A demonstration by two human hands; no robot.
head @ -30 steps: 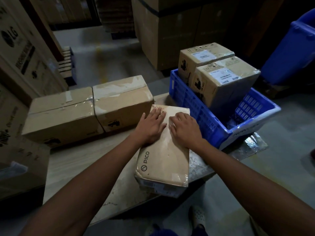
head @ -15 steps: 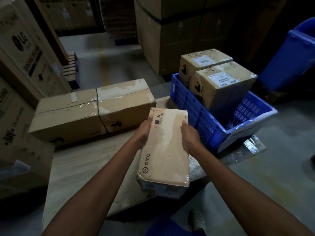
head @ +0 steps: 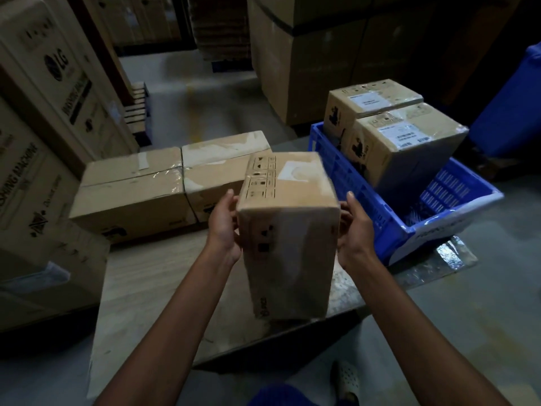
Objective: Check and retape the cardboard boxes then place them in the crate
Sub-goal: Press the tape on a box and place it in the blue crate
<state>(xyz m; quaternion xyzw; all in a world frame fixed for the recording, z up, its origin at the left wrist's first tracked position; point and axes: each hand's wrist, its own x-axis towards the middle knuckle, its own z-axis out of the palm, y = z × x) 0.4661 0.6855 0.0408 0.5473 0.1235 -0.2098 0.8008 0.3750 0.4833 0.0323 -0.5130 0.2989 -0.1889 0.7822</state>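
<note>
One box (head: 288,230) tilted | left hand (head: 224,227), right hand (head: 355,230) hold its sides

box (head: 288,230) no longer flat on the table (head: 152,288); now tipped up steeply, far end raised, handling-symbol end face turned up; left hand (head: 222,227) and right hand (head: 355,230) moved off its top; now gripping its left and right sides
</note>
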